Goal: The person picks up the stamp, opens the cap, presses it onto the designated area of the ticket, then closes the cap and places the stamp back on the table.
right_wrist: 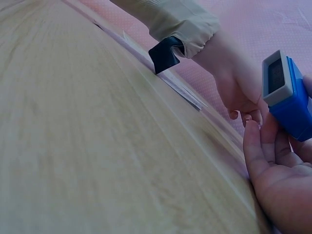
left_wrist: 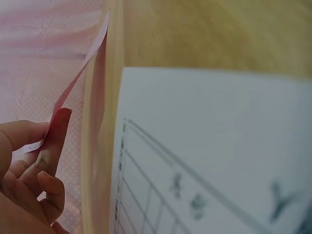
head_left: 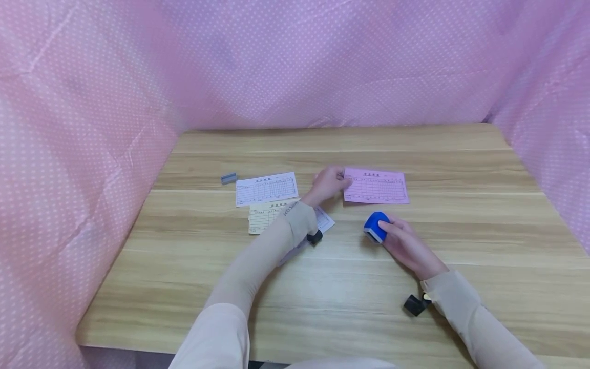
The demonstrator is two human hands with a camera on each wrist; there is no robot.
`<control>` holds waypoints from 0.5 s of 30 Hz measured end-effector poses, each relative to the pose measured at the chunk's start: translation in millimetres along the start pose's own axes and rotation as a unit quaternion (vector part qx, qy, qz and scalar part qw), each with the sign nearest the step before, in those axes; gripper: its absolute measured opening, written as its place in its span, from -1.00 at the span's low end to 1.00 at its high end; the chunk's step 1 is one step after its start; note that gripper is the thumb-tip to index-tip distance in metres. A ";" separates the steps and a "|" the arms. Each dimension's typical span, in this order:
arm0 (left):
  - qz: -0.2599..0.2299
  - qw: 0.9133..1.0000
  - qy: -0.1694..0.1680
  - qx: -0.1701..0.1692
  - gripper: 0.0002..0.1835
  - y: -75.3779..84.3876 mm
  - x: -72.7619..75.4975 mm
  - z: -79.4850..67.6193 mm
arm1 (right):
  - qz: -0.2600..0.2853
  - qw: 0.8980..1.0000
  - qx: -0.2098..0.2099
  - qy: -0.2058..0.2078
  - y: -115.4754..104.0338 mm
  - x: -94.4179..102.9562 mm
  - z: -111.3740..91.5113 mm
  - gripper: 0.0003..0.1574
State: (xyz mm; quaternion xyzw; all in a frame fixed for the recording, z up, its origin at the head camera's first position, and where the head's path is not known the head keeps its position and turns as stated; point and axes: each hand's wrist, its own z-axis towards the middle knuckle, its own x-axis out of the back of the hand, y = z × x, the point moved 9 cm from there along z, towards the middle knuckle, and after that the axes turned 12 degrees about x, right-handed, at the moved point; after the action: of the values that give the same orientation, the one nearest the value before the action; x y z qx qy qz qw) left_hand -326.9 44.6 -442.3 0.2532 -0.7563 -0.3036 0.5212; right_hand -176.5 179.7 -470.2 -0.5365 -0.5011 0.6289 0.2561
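My left hand (head_left: 328, 184) pinches the left edge of a pink printed form (head_left: 377, 187); in the left wrist view the pink slip (left_wrist: 80, 78) rises at a slant from between thumb and fingers. My right hand (head_left: 407, 243) holds a blue stamp (head_left: 376, 227) above the table, in front of the pink form. Its pale-rimmed stamping face shows in the right wrist view, where the blue stamp (right_wrist: 290, 100) is tilted sideways. Under my left forearm lie a cream form (head_left: 262, 218) and another slip (head_left: 325, 220), both partly hidden. Behind them is a white form (head_left: 267, 188).
A small grey-blue block (head_left: 228, 178), perhaps a stamp cover, lies left of the white form. The wooden table (head_left: 479, 179) is bordered at the back and sides by pink dotted cloth (head_left: 322, 66). Each wrist carries a black camera mount.
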 end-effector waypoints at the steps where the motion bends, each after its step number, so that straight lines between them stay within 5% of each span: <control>1: 0.003 1.000 0.001 0.001 -0.83 0.3 -0.2 -0.5 | 0.000 1.000 0.000 0.000 0.2 -0.2 0.2 -0.77; 15: 0.051 0.997 -0.028 0.041 -0.80 -2.6 -7.2 -4.3 | 0.006 1.000 -0.002 -0.001 0.1 -1.3 0.0 -0.77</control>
State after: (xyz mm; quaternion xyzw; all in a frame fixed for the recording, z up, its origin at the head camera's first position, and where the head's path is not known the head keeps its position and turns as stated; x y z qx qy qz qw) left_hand -320.3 47.0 -447.6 0.2270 -0.7944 -0.2527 0.5036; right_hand -176.1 178.5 -469.7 -0.5396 -0.4993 0.6298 0.2507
